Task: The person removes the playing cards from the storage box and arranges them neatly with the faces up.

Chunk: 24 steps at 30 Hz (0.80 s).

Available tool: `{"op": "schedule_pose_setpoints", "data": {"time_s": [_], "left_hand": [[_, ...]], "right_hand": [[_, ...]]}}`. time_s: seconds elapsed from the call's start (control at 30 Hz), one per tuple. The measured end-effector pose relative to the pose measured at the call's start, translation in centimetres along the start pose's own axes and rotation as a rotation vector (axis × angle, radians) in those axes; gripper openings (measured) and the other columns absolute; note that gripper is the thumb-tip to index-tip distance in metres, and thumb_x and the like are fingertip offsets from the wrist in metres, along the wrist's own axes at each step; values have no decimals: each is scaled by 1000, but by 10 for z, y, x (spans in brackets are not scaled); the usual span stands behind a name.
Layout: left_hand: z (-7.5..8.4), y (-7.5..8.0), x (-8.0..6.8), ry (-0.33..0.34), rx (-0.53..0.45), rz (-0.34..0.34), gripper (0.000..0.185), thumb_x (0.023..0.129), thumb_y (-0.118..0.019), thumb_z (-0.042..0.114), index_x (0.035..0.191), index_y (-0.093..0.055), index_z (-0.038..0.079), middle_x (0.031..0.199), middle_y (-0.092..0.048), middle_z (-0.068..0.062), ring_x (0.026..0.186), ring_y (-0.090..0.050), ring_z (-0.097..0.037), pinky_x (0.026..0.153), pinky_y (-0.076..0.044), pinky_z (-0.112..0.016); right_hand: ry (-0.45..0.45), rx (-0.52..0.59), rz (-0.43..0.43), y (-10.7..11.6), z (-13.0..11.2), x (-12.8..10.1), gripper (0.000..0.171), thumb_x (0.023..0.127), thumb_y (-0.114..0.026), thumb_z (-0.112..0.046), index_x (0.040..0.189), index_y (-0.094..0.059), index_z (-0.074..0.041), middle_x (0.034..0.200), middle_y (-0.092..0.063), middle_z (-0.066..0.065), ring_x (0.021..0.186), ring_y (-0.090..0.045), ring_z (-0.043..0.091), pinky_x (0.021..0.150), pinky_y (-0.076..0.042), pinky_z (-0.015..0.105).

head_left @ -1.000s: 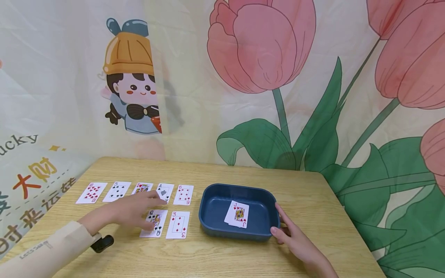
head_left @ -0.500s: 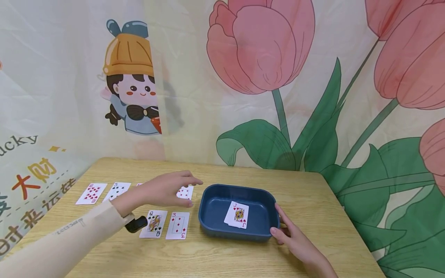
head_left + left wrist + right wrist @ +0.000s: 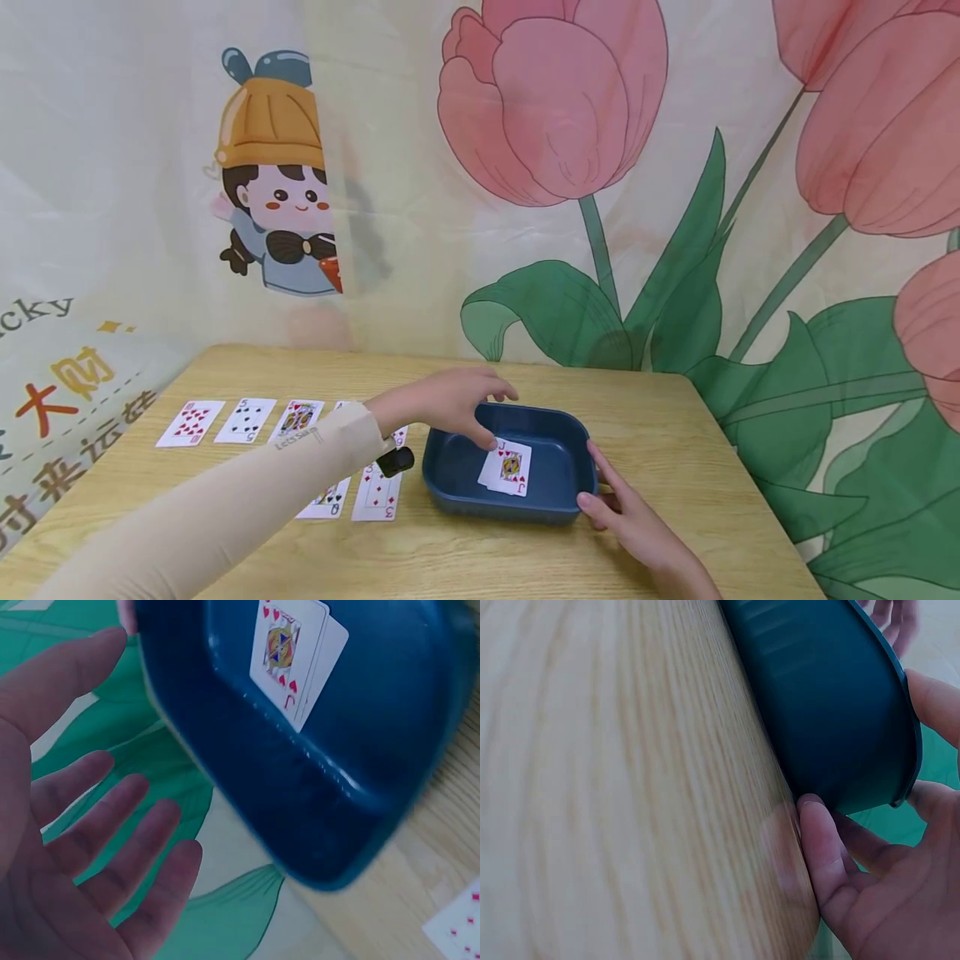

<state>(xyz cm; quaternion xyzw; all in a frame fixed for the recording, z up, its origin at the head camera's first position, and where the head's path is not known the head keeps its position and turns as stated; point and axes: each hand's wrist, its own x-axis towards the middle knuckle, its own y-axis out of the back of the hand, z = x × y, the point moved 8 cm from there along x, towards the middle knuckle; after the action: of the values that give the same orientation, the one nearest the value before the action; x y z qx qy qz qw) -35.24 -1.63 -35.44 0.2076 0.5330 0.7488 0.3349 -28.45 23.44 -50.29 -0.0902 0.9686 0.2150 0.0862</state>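
Note:
My left hand hovers over the back left of a dark blue tray, fingers spread and loosely bent, holding nothing. Just under its thumb in the head view, a jack of hearts lies in the tray on top of another card. In the left wrist view the palm of the left hand faces the tray, apart from the cards. My right hand holds the tray's right end, thumb at the near corner and index finger along the rim. In the right wrist view its fingers touch the tray's lower side.
Left of the tray, face-up cards lie in two rows, among them a ten of hearts, a five of spades, a face card and a three of diamonds. My left sleeve covers parts of several. A printed cloth hangs behind the table.
My left hand has moved right from above the cards, past the six of diamonds, to over the tray. The right hand and the tray have stayed put.

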Motion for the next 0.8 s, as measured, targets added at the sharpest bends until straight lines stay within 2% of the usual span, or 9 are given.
{"op": "schedule_pose_setpoints", "data": {"time_s": [0.2, 0.37, 0.57, 0.8], "left_hand": [[3, -19, 23, 9, 35, -41, 70, 84, -91, 41, 145, -64, 20, 133, -67, -3, 118, -61, -20, 102, -54, -42], [1, -37, 33, 19, 104, -109, 71, 84, -91, 40, 145, -64, 17, 132, -67, -6, 113, -62, -20, 99, -54, -42], [-2, -54, 39, 71, 170, -185, 75, 81, -92, 44, 146, -64, 21, 136, -66, -4, 117, -62, -20, 102, -54, -45], [2, -68, 42, 81, 288, -253, 80, 78, -93, 50, 148, -63, 23, 136, -64, -1, 113, -59, -16, 104, -53, -41]], "right_hand": [[-8, -3, 0, -1, 0, 0, 79, 100, -71, -53, 165, -26, -51, 166, -34, 19, 114, -61, 26, 89, -56, 37], [-4, -7, -10, -1, -1, 0, 80, 101, -69, -52, 166, -24, -49, 166, -35, 19, 113, -61, 26, 89, -56, 37], [6, -21, -12, -2, -1, -1, 80, 101, -68, -52, 168, -23, -47, 167, -33, 21, 114, -61, 26, 91, -58, 39], [3, -22, -13, -1, -1, 0, 78, 101, -68, -53, 166, -25, -50, 168, -33, 20, 115, -62, 26, 91, -58, 41]]}}
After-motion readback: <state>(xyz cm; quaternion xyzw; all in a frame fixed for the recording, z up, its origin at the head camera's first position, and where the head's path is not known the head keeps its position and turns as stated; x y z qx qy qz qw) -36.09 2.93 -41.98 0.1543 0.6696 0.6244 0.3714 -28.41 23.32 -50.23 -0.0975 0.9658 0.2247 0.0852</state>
